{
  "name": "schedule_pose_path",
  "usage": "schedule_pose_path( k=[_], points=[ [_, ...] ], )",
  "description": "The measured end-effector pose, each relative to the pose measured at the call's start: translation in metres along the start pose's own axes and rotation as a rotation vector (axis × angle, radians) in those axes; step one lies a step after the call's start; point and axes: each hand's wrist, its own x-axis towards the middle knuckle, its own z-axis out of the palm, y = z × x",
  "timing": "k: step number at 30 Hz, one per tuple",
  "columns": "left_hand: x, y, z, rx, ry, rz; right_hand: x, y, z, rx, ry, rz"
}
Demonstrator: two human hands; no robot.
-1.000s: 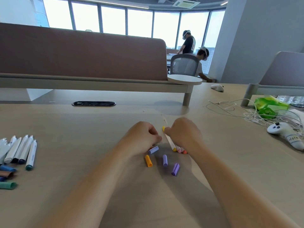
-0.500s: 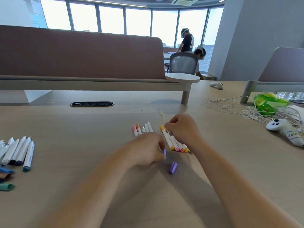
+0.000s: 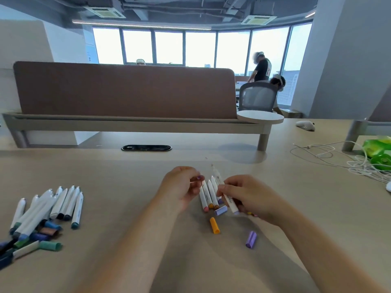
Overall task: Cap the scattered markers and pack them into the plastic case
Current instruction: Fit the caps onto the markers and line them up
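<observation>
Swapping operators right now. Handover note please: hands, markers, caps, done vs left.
Left hand pinches a purple cap in its fingers.
Right hand grips a white marker, tip pointing away.
Between the hands, a few markers lie side by side on the desk, far tips bare.
Loose beside them: lavender cap, orange cap, violet cap.
Far left: blue-green marker pile with loose caps.
Done: nothing packed; the case is not in view.
Left: cap the held marker, then both groups, then pack.
</observation>
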Motion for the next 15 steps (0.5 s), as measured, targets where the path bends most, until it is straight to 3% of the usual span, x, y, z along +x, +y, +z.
schedule_pose_path(
  k=[5,15],
  points=[
    [0.0038,-0.0021,-0.0011,-0.015,0.066,0.028,-0.0062,-0.0049,-0.0006,0.029,-0.158,-0.017],
    [0.0013,-0.0046,0.0044,0.08,0.004,0.091,-0.0059,-0.0056,0.0004,-0.002,-0.128,0.005]
  ],
)
